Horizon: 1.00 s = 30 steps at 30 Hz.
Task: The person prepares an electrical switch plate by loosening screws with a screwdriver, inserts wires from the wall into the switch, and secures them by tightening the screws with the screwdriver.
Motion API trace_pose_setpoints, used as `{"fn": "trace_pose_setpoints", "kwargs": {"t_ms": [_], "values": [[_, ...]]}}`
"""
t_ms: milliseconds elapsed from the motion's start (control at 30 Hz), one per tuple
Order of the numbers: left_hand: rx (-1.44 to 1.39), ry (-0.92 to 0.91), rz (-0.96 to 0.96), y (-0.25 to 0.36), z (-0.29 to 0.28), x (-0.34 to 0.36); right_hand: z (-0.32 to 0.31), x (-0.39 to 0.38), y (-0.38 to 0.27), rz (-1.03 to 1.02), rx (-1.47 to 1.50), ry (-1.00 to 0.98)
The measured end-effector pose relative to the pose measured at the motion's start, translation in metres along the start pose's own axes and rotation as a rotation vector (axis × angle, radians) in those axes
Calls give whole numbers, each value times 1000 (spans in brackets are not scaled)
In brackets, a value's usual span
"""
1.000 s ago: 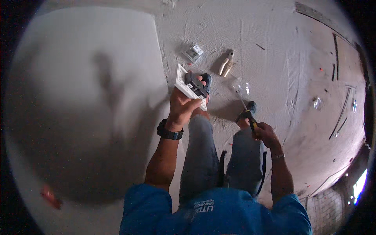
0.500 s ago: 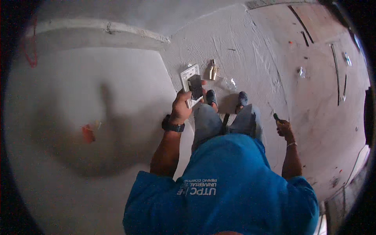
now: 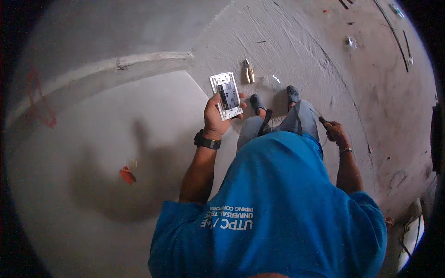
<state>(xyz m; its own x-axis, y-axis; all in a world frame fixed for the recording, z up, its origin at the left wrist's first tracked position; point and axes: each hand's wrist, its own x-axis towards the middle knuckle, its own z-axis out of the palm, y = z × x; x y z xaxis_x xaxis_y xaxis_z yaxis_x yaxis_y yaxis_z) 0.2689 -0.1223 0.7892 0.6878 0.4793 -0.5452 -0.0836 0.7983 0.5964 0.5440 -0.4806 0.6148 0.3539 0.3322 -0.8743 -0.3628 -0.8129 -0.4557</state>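
A person in a blue shirt (image 3: 273, 204) stands on rough grey floor beside a plastered wall (image 3: 102, 116). Near left, an orange box (image 3: 127, 175) is set in the wall, thin pale wires (image 3: 134, 163) poking from it; its inside is too small to read. At right, the right hand (image 3: 337, 134) is curled closed around the dark handle of a screwdriver (image 3: 322, 120), held well apart from the left hand (image 3: 217, 113). The left hand, a watch (image 3: 207, 140) at its wrist, grips a white frame (image 3: 221, 78) by its edges, thumb side on the left and fingertips around the right. The frame, tilted slightly, holds a dark module (image 3: 228, 96) in its middle. Beyond the dark shoes (image 3: 292, 94), pliers (image 3: 249, 73) lie on the floor near a clear plastic wrapper (image 3: 274, 82), its contents unclear. Far right, another crumpled clear wrapper (image 3: 350, 42) lies left of a long dark strip (image 3: 394, 34).
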Motion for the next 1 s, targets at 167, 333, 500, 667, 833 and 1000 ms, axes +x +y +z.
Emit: {"fn": "trace_pose_setpoints", "kwargs": {"t_ms": [167, 333, 500, 667, 833, 1000], "values": [[61, 55, -25, -1, -5, -3, 12, -5, -24, 8, -33, 22], [50, 47, -45, -1, -9, -2, 6, -5, -15, 13, -10, 5], [72, 48, -23, -2, -9, 0, 2, -6, -18, 13, -74, -25], [22, 70, 47, -6, -10, -3, 4, -17, -76, -138, -125, -52], [-96, 107, 174, -8, -5, -17, 6, -43, -171, -556, 16, -222], [61, 21, 447, -10, -10, -31, 18, -105, -263, -767, 122, -372]]}}
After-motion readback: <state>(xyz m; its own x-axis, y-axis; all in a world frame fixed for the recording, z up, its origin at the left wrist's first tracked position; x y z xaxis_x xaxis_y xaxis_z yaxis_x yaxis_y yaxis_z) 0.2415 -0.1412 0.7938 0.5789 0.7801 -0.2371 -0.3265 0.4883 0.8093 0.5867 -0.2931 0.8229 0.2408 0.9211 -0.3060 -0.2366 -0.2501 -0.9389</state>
